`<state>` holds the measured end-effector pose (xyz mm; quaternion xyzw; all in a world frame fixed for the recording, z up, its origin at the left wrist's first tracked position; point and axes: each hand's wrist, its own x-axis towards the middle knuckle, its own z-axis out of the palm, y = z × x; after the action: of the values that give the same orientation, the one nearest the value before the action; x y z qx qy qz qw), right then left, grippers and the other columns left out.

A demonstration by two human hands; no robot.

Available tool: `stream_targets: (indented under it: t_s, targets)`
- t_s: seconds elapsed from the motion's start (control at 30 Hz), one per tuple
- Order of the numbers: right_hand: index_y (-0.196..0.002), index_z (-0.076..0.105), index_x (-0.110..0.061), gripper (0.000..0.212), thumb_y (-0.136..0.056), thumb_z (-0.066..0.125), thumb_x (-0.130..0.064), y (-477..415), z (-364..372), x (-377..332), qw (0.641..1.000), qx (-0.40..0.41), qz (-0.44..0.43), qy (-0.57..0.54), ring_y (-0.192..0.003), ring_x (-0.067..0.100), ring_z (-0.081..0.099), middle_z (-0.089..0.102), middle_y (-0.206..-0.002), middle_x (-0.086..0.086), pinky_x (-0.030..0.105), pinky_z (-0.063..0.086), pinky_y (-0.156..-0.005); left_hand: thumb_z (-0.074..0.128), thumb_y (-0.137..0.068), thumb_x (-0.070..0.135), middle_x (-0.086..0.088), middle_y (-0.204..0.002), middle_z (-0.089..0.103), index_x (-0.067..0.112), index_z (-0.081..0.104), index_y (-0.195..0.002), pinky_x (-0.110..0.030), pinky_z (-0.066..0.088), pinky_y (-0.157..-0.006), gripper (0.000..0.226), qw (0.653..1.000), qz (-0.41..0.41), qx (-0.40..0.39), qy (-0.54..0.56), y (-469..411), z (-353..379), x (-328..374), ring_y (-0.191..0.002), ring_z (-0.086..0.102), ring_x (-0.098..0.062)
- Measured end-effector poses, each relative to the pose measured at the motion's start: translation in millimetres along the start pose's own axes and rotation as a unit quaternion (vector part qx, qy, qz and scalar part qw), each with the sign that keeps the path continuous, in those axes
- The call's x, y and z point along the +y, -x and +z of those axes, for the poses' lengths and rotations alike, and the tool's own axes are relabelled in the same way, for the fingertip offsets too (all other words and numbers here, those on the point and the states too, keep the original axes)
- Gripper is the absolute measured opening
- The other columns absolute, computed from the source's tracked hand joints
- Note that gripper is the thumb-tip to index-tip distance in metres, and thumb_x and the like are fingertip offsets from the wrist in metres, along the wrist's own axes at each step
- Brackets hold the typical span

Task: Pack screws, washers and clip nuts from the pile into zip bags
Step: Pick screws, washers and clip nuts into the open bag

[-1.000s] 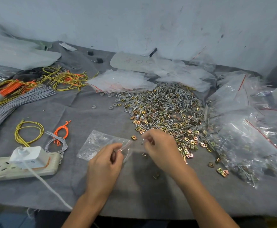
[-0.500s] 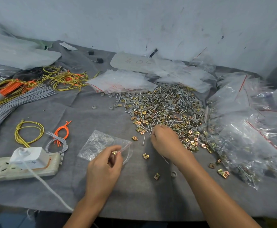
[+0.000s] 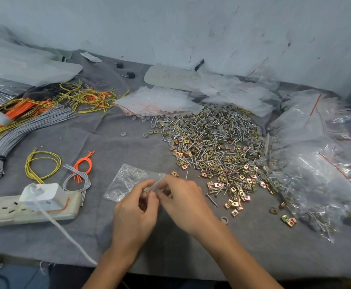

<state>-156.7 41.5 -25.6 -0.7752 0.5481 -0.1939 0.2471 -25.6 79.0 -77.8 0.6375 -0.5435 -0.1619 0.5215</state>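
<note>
From my remote seat I see the left hand [image 3: 136,207] low in the centre of the frame, thumb and forefinger pinching the mouth of a clear zip bag [image 3: 126,180] that lies flat on the grey cloth [image 3: 108,147]. The right hand [image 3: 184,200] meets it at that same opening with its fingers curled; I cannot tell whether they pinch a part or the bag's edge. The pile [image 3: 216,147] of screws, washers and clip nuts spreads across centre right, its near edge just beside the right hand. One loose washer [image 3: 224,219] lies by the right wrist. Filled bags [image 3: 327,174] heap at the right edge, and a power strip [image 3: 30,211] sits lower left
</note>
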Motion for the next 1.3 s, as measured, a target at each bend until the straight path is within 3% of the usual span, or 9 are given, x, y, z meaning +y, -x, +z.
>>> stream_targets:
  t_s: [0.1,0.23,0.33,0.5,0.67,0.8,0.97,1.1,1.3]
  targets:
    - [-0.112,0.067,-0.031,0.023,-0.089,0.07,-0.032,0,0,7,0.995,-0.007,0.013,-0.1,-0.089,-0.001,0.065,0.073,-0.1,-0.013,0.016,0.049,-0.081,0.054,-0.083,0.042,0.008,-0.068,0.061,0.029,0.071,-0.11,-0.023,0.047,-0.063,0.035,1.0,-0.011,0.003,0.025,0,-2,1,-0.062,0.059,-0.008]
    - [-0.092,0.07,-0.03,0.015,-0.086,0.071,-0.016,-12,-6,20,0.963,0.043,0.054,-0.259,-0.079,0.001,0.067,0.075,-0.087,-0.01,0.03,0.055,-0.078,0.058,-0.084,0.031,0.007,-0.067,0.061,0.025,0.072,-0.111,-0.022,0.046,-0.062,0.031,0.999,-0.017,0.003,0.027,0,0,1,-0.059,0.058,-0.009]
    - [-0.085,0.064,-0.029,0.007,-0.091,0.066,-0.027,-28,-18,40,0.986,0.11,0.094,-0.087,-0.073,0.006,0.062,0.067,-0.075,-0.013,0.029,0.043,-0.066,0.059,-0.083,0.026,0.007,-0.066,0.059,0.024,0.073,-0.111,-0.022,0.046,-0.062,0.031,0.999,-0.025,0.004,0.028,0,1,2,-0.056,0.055,-0.008]
    - [-0.087,0.056,-0.019,0.035,-0.096,0.054,-0.052,-44,-18,53,0.979,-0.001,0.128,0.161,-0.084,0.032,0.062,0.064,-0.083,0.002,0.036,0.044,-0.068,0.056,-0.083,0.032,0.008,-0.068,0.058,0.024,0.073,-0.111,-0.028,0.048,-0.063,0.033,0.999,-0.025,-0.005,0.034,0,0,4,-0.055,0.053,-0.007]
    - [-0.078,0.053,-0.014,0.028,-0.099,0.05,-0.032,-40,-29,47,0.98,-0.023,0.111,0.164,-0.083,0.035,0.063,0.066,-0.083,0.008,0.037,0.046,-0.069,0.058,-0.083,0.027,0.009,-0.065,0.057,0.025,0.072,-0.112,-0.032,0.051,-0.065,0.032,0.999,-0.031,-0.008,0.03,0,1,3,-0.056,0.054,-0.006]
    - [-0.077,0.063,-0.015,0.033,-0.094,0.058,-0.042,-17,-43,31,0.998,-0.024,0.058,0.016,-0.068,0.019,0.061,0.065,-0.067,0.001,0.034,0.048,-0.066,0.053,-0.083,0.037,0.01,-0.066,0.058,0.026,0.072,-0.111,-0.029,0.049,-0.065,0.035,0.999,-0.023,-0.004,0.034,0,1,4,-0.057,0.054,-0.006]
    - [-0.068,0.059,-0.017,0.034,-0.084,0.059,-0.047,-13,-26,0,0.992,-0.081,0.047,0.086,-0.087,0.032,0.063,0.067,-0.078,0.004,0.036,0.049,-0.071,0.05,-0.081,0.044,0.009,-0.07,0.059,0.027,0.07,-0.115,-0.031,0.051,-0.064,0.043,0.999,-0.022,-0.019,0.04,0,0,3,-0.057,0.054,-0.008]
    - [-0.071,0.057,-0.019,0.036,-0.088,0.055,-0.051,-18,-16,-8,0.993,-0.036,0.049,0.104,-0.088,0.037,0.061,0.063,-0.079,0.005,0.035,0.039,-0.066,0.056,-0.084,0.031,0.008,-0.068,0.058,0.025,0.071,-0.113,-0.034,0.051,-0.065,0.034,1.0,-0.013,-0.017,0.021,0,0,3,-0.059,0.057,-0.008]
    - [-0.082,0.067,-0.023,0.026,-0.092,0.057,-0.044,-32,-29,19,0.996,0.034,0.061,0.063,-0.073,0.023,0.064,0.067,-0.071,-0.004,0.033,0.049,-0.064,0.055,-0.083,0.035,0.007,-0.067,0.058,0.027,0.071,-0.112,-0.032,0.051,-0.064,0.035,0.999,-0.025,-0.014,0.04,0,1,4,-0.057,0.056,-0.009]
